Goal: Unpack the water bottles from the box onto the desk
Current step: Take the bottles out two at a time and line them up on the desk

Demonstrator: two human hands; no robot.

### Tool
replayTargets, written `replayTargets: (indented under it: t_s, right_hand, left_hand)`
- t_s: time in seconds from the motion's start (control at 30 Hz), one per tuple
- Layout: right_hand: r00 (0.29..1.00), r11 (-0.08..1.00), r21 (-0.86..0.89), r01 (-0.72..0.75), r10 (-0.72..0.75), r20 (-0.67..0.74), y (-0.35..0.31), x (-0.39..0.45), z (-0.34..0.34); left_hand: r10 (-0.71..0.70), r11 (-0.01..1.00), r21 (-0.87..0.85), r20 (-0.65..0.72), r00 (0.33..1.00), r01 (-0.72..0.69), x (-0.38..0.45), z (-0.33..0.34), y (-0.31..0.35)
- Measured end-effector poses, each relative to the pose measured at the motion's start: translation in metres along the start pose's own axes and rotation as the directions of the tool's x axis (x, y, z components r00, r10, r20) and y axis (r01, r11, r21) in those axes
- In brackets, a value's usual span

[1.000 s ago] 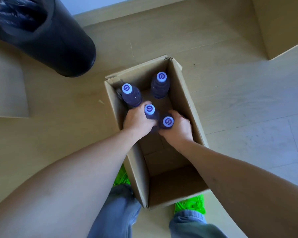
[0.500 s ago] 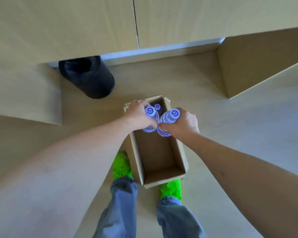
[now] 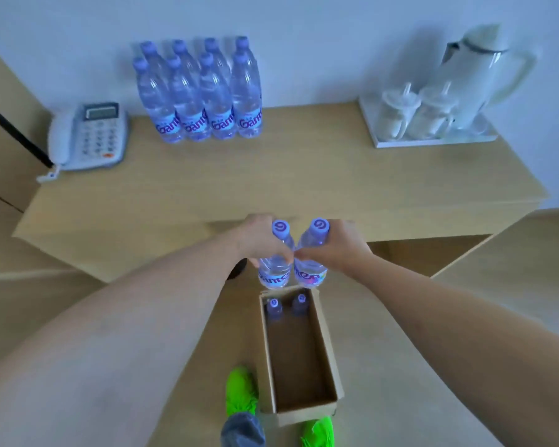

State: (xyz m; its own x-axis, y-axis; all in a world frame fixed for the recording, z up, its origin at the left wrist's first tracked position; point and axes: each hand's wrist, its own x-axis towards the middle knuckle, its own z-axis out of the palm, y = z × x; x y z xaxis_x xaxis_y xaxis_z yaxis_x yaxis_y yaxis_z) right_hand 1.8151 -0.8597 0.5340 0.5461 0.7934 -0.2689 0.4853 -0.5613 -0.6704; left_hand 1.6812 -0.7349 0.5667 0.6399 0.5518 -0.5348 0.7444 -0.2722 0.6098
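above the box (image 3: 299,356), left hand (image 3: 261,243) and right hand (image 3: 338,248) each had a grip curled round one bottle. transfer step; next likely needed setting both on the counter (image 3: 271,185) by the standing bottles (image 3: 197,91).

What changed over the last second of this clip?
Both hands, left and right, lifted their two bottles out of the box, up toward the desk. Grips unchanged; two bottles stay in the box.
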Motion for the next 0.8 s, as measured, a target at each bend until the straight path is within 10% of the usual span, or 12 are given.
replayTargets:
  t_s: [0.5,0.8]
  right_hand:
    - [0.974,0.977,0.049,0.209,-0.204,-0.095,-0.228,-0.003,-0.061]
    - [0.991,0.998,0.060,0.023,-0.015,-0.132,-0.304,0.037,-0.017]
  left_hand:
    - [0.148,0.987,0.109,-0.297,0.943,-0.121,-0.097,-0.203,0.038]
    - [0.158,0.987,0.039,-0.277,0.948,-0.153,-0.076,-0.285,-0.013]
